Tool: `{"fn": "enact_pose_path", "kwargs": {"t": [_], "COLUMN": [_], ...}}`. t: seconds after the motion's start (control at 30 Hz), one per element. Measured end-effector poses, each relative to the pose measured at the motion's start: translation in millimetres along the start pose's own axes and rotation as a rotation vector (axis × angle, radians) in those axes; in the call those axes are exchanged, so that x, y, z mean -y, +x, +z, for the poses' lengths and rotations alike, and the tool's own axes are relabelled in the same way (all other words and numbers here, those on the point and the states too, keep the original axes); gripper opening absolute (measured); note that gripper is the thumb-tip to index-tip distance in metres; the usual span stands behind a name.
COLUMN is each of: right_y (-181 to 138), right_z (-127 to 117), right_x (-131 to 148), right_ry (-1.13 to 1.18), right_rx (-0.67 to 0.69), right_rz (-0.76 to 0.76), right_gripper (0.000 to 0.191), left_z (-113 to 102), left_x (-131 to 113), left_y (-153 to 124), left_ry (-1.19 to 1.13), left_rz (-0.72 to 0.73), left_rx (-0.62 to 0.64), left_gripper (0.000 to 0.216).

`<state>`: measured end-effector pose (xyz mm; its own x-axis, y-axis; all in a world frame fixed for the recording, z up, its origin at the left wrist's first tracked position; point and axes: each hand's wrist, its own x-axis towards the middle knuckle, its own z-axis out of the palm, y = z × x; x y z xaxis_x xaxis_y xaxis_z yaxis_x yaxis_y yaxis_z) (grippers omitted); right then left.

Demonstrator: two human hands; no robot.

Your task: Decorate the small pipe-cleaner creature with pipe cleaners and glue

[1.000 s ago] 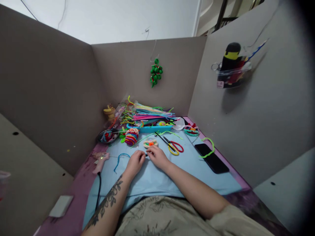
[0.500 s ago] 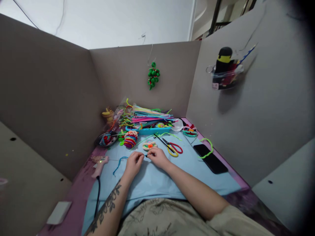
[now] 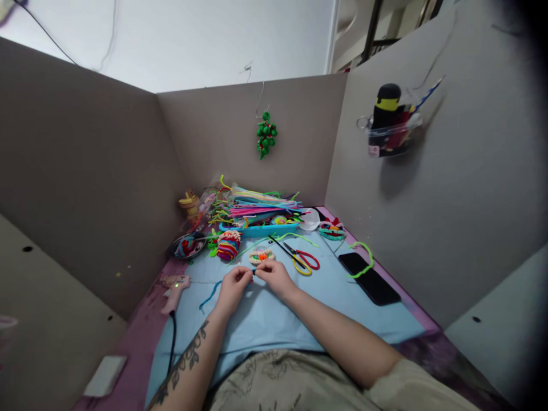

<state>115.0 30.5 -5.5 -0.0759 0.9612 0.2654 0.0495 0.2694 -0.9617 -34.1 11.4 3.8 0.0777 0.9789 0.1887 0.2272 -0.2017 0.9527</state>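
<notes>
My left hand [image 3: 233, 287] is closed in a pinch on a blue pipe cleaner [image 3: 209, 298], whose loose tail curves out to the left over the cloth. Fingertip to fingertip with it, my right hand [image 3: 276, 276] pinches the other end, where a small dark bit shows between the two hands; its detail is too small to make out. Just beyond my fingers lies a cream round pipe-cleaner piece [image 3: 261, 256] with an orange middle. Scissors [image 3: 306, 261] with red and yellow handles rest to the right of it, beside a black pipe cleaner [image 3: 286, 249].
A pink glue gun [image 3: 176, 294] with a black cord lies left. A blue tray [image 3: 261, 230] piled with pipe cleaners stands at the back, near a striped bundle [image 3: 228, 245] and a metal bowl [image 3: 187, 246]. A phone [image 3: 371, 281] lies right. Grey partitions [image 3: 252, 142] enclose the table.
The gap between my fingertips looks slightly smaller, and the blue tail has shifted a little. The whole view has tilted slightly; other things stay put.
</notes>
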Motion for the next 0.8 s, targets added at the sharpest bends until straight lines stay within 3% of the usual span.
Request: {"fn": "enact_pose_path", "kwargs": {"t": [0.23, 0.4, 0.53, 0.6, 0.8], "right_y": [-1.9, -1.7, -0.8, 0.2, -1.2], "right_z": [4.3, 11.8, 10.7, 6.0, -10.1], "right_x": [-0.7, -6.1, -7.2, -5.0, 3.3], "right_ry": [0.073, 0.219, 0.189, 0.095, -0.347], "right_rx": [-0.052, -0.066, -0.036, 0.001, 0.041], "right_rz": [0.018, 0.155, 0.172, 0.102, -0.321], "right_gripper": [0.008, 0.011, 0.013, 0.012, 0.014], "left_z": [1.2, 4.1, 4.7, 4.6, 4.8], "left_x": [3.9, 3.8, 3.7, 4.8, 6.9], "left_y": [1.4, 2.9, 2.2, 1.9, -0.7], "left_ry": [-0.02, 0.004, 0.026, 0.075, 0.338], "left_rz": [-0.01, 0.007, 0.069, 0.11, 0.285], "left_rx": [-0.057, -0.124, -0.09, -0.07, -0.069], "left_gripper": [0.025, 0.024, 0.021, 0.019, 0.015]}}
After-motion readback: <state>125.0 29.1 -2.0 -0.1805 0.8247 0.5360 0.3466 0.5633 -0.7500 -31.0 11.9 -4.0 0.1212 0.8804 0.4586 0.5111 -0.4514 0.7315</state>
